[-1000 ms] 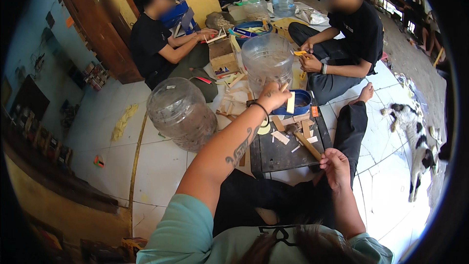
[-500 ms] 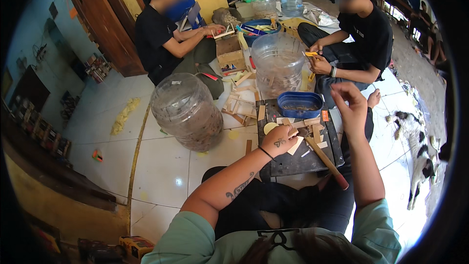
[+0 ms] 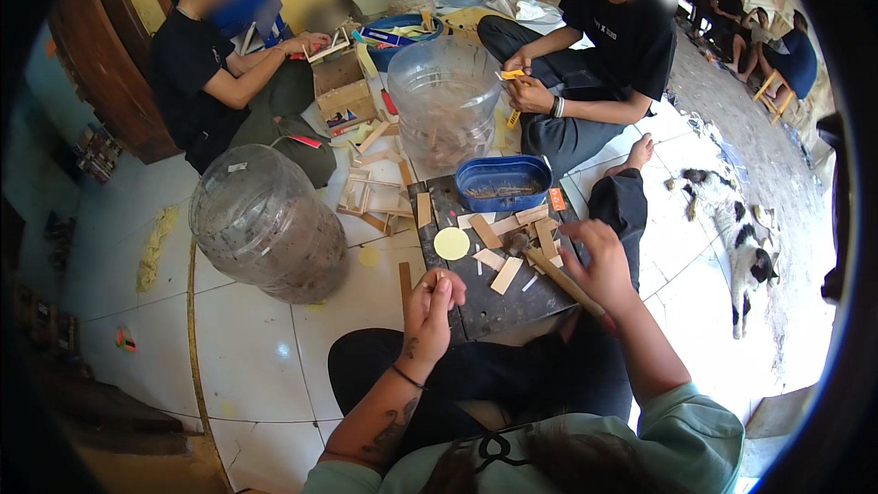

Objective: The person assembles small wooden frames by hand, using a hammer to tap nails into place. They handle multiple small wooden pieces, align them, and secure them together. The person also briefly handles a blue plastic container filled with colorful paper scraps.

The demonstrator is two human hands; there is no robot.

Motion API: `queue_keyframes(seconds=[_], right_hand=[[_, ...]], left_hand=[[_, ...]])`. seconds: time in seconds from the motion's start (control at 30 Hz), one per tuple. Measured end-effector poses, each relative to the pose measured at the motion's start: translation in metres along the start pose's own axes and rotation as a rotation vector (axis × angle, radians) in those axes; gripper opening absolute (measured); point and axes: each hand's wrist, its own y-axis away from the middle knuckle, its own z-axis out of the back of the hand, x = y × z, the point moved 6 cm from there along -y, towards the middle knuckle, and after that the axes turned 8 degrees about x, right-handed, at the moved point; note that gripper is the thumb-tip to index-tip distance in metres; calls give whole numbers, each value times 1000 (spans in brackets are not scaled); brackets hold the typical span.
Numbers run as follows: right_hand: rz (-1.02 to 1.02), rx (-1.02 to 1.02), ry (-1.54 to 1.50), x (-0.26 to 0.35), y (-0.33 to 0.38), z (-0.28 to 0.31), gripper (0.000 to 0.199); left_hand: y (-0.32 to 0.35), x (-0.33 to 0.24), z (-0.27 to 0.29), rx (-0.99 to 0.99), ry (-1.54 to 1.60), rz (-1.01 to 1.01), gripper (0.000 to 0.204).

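My left hand (image 3: 433,307) is raised near the front left edge of a low dark work board (image 3: 476,306). Its fingers are pinched together, and whatever they hold is too small to name. My right hand (image 3: 601,263) hovers at the board's right side with thumb and fingers apart, holding nothing. Just below it lies a hammer (image 3: 572,288) with a wooden handle, its head among the scraps. Several small flat wood pieces (image 3: 506,275) are scattered on the board. A pale yellow disc (image 3: 452,243) lies to their left, and a blue oval tub (image 3: 501,192) stands behind them.
Two large clear plastic containers (image 3: 265,220) stand left of and behind the board. Two people sit opposite, working with their hands. Wooden frames (image 3: 370,192) and a wooden box (image 3: 343,96) lie between them. A black-and-white cat (image 3: 736,229) stretches out on the right.
My left hand has drawn back from the wood pieces towards me and left. The right hand has come down towards the hammer handle. The view has shifted right.
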Motion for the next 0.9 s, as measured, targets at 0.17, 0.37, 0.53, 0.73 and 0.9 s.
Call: queue_keyframes(seconds=[0.17, 0.37, 0.53, 0.73, 0.9], right_hand=[[-178, 141, 140, 12, 42, -10, 42], [-147, 147, 198, 12, 62, -17, 37], [-212, 117, 203, -5, 65, -27, 22], [-206, 31, 198, -23, 64, -24, 24], [-205, 1, 172, -26, 62, -20, 24]], left_hand=[[-5, 18, -20, -159, 334, -207, 41], [-15, 79, -1, -299, 811, 136, 45], [-17, 87, 6, -228, 942, 43, 48], [-13, 85, 8, -157, 934, -40, 49], [-13, 82, 6, -139, 906, -6, 48]])
